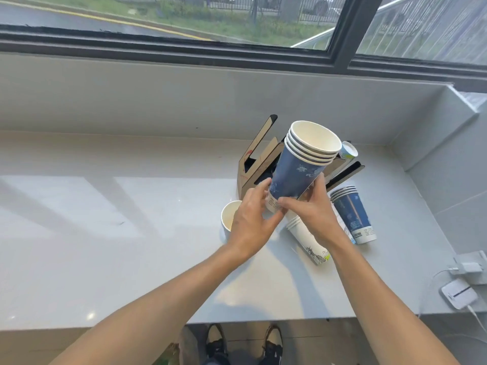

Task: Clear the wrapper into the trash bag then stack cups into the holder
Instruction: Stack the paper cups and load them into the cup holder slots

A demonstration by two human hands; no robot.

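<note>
A stack of several blue paper cups (303, 164) is held tilted above the counter, mouths facing up and away. My left hand (253, 222) and my right hand (313, 209) both grip its base. Behind it stands the brown cardboard cup holder (253, 164), with a small white cup (347, 151) poking out at its right. Another blue cup stack (353, 214) and a white cup stack (308, 238) lie on their sides to the right. A single white cup (229, 216) lies left of my left hand, partly hidden. No wrapper or trash bag is in view.
The grey counter (105, 233) runs under a window, with a raised ledge behind and a wall at the right. A white charger and a small white device (459, 292) with cables sit at the right front edge. My shoes show below the counter's edge.
</note>
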